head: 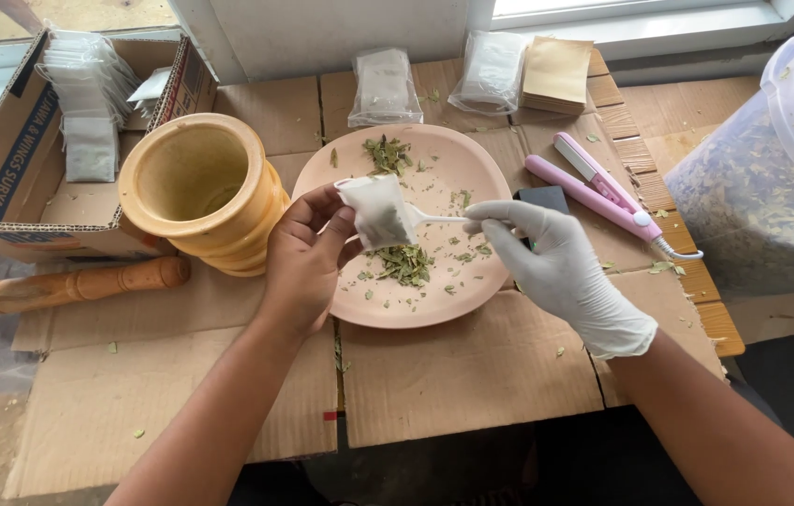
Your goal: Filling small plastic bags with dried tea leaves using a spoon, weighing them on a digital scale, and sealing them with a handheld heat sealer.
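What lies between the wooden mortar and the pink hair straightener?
In the head view, a pink plate of dried leaves lies between the mortar and the straightener.

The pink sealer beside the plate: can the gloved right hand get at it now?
Probably yes. The pink sealer lies uncovered just beyond the right hand, with nothing between them, but its fingers hold a white spoon.

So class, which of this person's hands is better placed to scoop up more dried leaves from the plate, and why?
The right hand, probably. It wears a white glove and already holds the small white spoon over the pink plate, near the dried leaves. The left hand is busy pinching the small white sachet.
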